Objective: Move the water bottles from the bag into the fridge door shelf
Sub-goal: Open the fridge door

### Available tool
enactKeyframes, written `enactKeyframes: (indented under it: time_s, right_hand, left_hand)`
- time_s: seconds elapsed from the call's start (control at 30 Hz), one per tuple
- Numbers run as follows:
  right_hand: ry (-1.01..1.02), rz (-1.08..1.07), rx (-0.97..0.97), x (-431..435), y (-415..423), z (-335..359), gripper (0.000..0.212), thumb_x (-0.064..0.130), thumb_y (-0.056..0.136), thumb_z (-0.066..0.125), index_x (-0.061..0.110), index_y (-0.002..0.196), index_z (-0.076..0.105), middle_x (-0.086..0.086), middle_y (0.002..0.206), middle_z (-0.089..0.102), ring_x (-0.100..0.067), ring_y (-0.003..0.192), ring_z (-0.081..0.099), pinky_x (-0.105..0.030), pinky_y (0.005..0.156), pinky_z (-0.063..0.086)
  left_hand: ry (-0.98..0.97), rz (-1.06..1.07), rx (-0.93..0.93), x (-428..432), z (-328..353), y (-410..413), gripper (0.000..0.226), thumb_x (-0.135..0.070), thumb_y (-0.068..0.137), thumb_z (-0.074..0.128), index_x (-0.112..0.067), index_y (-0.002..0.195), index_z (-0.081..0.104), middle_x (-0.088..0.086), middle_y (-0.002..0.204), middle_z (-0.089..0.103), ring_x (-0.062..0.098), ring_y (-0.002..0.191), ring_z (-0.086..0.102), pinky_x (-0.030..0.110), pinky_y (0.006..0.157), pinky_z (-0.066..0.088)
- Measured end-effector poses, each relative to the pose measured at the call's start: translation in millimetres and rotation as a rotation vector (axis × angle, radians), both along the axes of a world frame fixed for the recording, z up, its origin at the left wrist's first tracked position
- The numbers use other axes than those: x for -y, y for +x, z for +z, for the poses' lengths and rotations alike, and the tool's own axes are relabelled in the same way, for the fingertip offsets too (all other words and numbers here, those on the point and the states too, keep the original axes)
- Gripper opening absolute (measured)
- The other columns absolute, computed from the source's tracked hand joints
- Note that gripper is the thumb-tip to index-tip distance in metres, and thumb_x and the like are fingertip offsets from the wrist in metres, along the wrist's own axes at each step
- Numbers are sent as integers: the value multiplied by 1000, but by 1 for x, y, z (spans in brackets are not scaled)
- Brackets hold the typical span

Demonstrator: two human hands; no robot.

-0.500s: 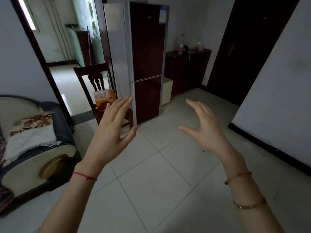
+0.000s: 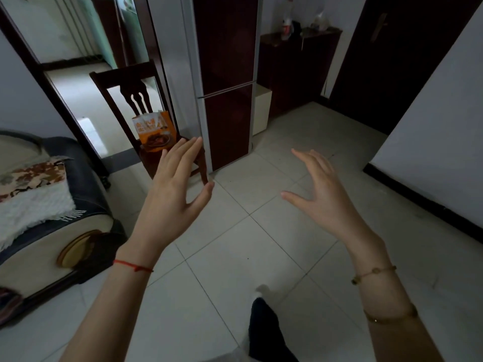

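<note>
An orange and white bag (image 2: 154, 130) stands on the seat of a dark wooden chair (image 2: 130, 92), left of a tall dark red fridge (image 2: 226, 82) whose two doors are closed. No bottles show in the bag from here. My left hand (image 2: 175, 189) is raised in front of me with straight fingers, holding nothing, its fingertips overlapping the chair seat in view. My right hand (image 2: 320, 194) is raised to the right, fingers spread and relaxed, over the tiled floor.
A sofa with a patterned cushion and white throw (image 2: 39, 205) fills the left side. A dark cabinet (image 2: 298, 69) with a few items on top stands right of the fridge, beside a dark door (image 2: 407, 61). A white wall (image 2: 444, 121) bounds the right. My leg (image 2: 266, 333) shows below.
The view has come closer to the chair and fridge and tilted down. Both hands stay raised and empty; my leg has come into view at the bottom.
</note>
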State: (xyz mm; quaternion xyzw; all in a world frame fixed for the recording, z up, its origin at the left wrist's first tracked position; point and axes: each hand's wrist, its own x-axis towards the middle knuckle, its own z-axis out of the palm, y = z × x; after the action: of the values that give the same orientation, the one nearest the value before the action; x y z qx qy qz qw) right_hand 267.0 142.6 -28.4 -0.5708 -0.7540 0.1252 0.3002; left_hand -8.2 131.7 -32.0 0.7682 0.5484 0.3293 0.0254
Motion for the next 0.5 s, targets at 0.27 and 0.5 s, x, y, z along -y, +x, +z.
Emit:
enactKeyframes:
  time_s: [0.27, 0.5]
  right_hand:
    - [-58, 33, -25, -104, 9, -26, 79, 35, 82, 73, 20, 148, 33, 3, 149, 36, -14, 142, 25, -38, 119, 24]
    - [-76, 123, -26, -226, 14, -21, 78, 35, 83, 72, 25, 148, 30, 4, 149, 36, -12, 141, 26, -33, 118, 23]
  left_hand:
    - [-46, 17, -26, -95, -15, 4, 71, -45, 94, 46, -17, 155, 22, 2, 158, 27, 21, 150, 19, 55, 116, 29]
    - [-26, 98, 11, -198, -11, 15, 69, -41, 95, 49, -17, 154, 23, 0, 156, 27, 25, 148, 24, 56, 113, 34]
